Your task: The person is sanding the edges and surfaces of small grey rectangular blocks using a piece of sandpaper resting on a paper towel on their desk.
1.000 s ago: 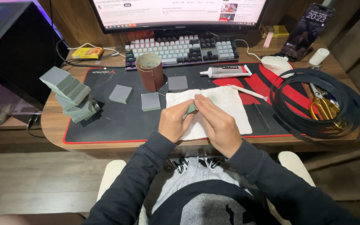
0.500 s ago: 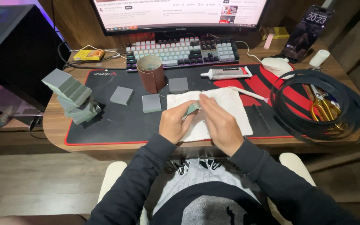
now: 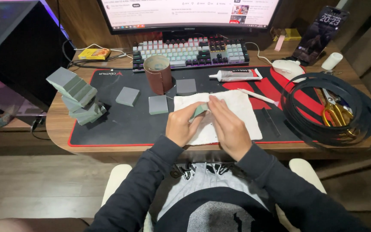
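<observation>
White cloth point(image 3: 232, 112) looked soft, nappy. Desk point(image 3: 59, 124) smooth wood. Mat point(image 3: 108, 124) matt black fabric. Scissors point(image 3: 336, 112) glossy gold metal.

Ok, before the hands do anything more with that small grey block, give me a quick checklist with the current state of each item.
1. Left hand grips the small grey block: ok.
2. Right hand has its fingertips on the block: ok.
3. White cloth lies under both hands on the desk mat: ok.
4. Glue tube capped: cannot tell.
5. Sandpaper roll stands upright, apart from the hands: ok.
6. Stack of grey blocks sits straight: not ok, it leans and looks uneven.
</observation>
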